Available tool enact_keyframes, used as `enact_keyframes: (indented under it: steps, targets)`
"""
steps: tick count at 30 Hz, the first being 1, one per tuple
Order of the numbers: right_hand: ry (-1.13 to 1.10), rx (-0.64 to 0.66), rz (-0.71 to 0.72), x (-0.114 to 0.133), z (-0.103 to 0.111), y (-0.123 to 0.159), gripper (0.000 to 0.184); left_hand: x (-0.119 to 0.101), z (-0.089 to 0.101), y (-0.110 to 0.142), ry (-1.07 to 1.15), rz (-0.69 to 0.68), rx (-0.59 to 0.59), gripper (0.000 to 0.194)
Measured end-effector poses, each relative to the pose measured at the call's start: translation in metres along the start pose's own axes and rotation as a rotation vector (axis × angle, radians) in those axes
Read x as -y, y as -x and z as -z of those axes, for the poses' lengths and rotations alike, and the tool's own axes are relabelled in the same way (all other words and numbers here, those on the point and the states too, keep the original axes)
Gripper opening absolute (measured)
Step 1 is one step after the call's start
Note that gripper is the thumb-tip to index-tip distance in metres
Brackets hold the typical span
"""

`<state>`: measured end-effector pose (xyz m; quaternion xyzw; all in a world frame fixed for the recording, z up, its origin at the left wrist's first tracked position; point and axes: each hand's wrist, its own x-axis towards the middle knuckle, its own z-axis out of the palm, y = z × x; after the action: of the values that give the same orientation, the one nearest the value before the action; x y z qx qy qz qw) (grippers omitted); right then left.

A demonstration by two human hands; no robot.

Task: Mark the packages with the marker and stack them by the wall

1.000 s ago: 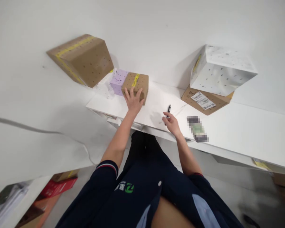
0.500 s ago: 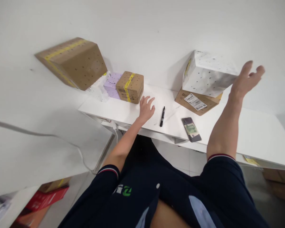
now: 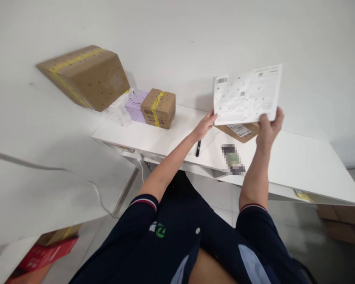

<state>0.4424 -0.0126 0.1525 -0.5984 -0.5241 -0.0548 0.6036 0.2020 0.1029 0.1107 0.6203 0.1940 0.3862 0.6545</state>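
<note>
I hold a white parcel (image 3: pixel 247 94) with small dark dots and a barcode label up above the table, its flat face turned toward me. My right hand (image 3: pixel 269 128) grips its lower right corner. My left hand (image 3: pixel 205 126) reaches its lower left corner with the fingers stretched along the edge. Just under the parcel lies a flat brown box (image 3: pixel 239 132) with a white shipping label. A black pen (image 3: pixel 198 148) rests on the white table (image 3: pixel 298 165) below my left wrist, with a phone (image 3: pixel 233 159) beside it.
A small brown box with yellow tape (image 3: pixel 159 107) stands at the table's left end, next to a purple box (image 3: pixel 134 104) and crumpled white wrapping. A large brown box (image 3: pixel 85 77) sits further left. Cardboard and red boxes lie low at the bottom left.
My right hand left the pen, swung up to the white parcel and lifted it off the brown box. My left hand let go of the small taped box and moved right to the parcel.
</note>
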Motion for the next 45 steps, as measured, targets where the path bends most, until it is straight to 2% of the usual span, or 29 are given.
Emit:
enact_keyframes:
  steps: [1, 3, 6, 11, 13, 16, 19, 23, 27, 31, 34, 38, 41, 45]
  targets:
    - [-0.020, -0.072, -0.011, 0.008, -0.006, 0.017, 0.057, -0.002, -0.003, 0.006, 0.005, -0.052, -0.005, 0.058]
    - [-0.052, -0.110, -0.034, 0.020, -0.019, 0.052, 0.059, -0.001, -0.001, 0.030, -0.028, -0.170, -0.070, 0.060]
    - [-0.196, -0.087, -0.114, 0.036, -0.044, 0.105, 0.054, 0.009, 0.022, 0.090, -0.178, -0.267, -0.271, 0.066]
    - [-0.479, 0.071, -0.294, 0.072, -0.101, 0.179, 0.041, 0.027, 0.081, 0.199, -0.345, -0.225, -0.580, 0.061]
    - [-0.506, 0.175, -0.383, 0.086, -0.121, 0.202, 0.039, 0.033, 0.101, 0.229, -0.426, -0.175, -0.694, 0.057]
    - [-0.458, 0.294, -0.469, 0.098, -0.138, 0.228, 0.039, 0.043, 0.120, 0.255, -0.497, -0.121, -0.777, 0.052]
    - [-0.404, 0.332, -0.478, 0.098, -0.142, 0.243, 0.045, 0.052, 0.127, 0.262, -0.513, -0.079, -0.796, 0.046]
    - [-0.416, 0.352, -0.474, 0.093, -0.139, 0.248, 0.057, 0.057, 0.125, 0.257, -0.539, -0.041, -0.791, 0.047]
    - [-0.384, 0.382, -0.493, 0.095, -0.133, 0.238, 0.062, 0.056, 0.120, 0.249, -0.531, -0.056, -0.776, 0.051]
    - [-0.364, 0.330, -0.498, 0.107, -0.125, 0.220, 0.065, 0.044, 0.118, 0.245, -0.486, -0.155, -0.857, 0.067]
    - [-0.329, 0.291, -0.425, 0.120, -0.120, 0.202, 0.065, 0.025, 0.120, 0.243, -0.529, -0.202, -0.890, 0.066]
    - [-0.197, 0.404, -0.234, 0.127, -0.120, 0.182, 0.062, 0.003, 0.125, 0.233, -0.499, -0.273, -0.802, 0.072]
    - [-0.084, 0.469, -0.088, 0.122, -0.127, 0.172, 0.055, -0.005, 0.129, 0.221, -0.456, -0.223, -0.751, 0.077]
    - [-0.069, 0.469, -0.061, 0.106, -0.143, 0.162, 0.055, -0.010, 0.135, 0.207, -0.442, -0.153, -0.724, 0.082]
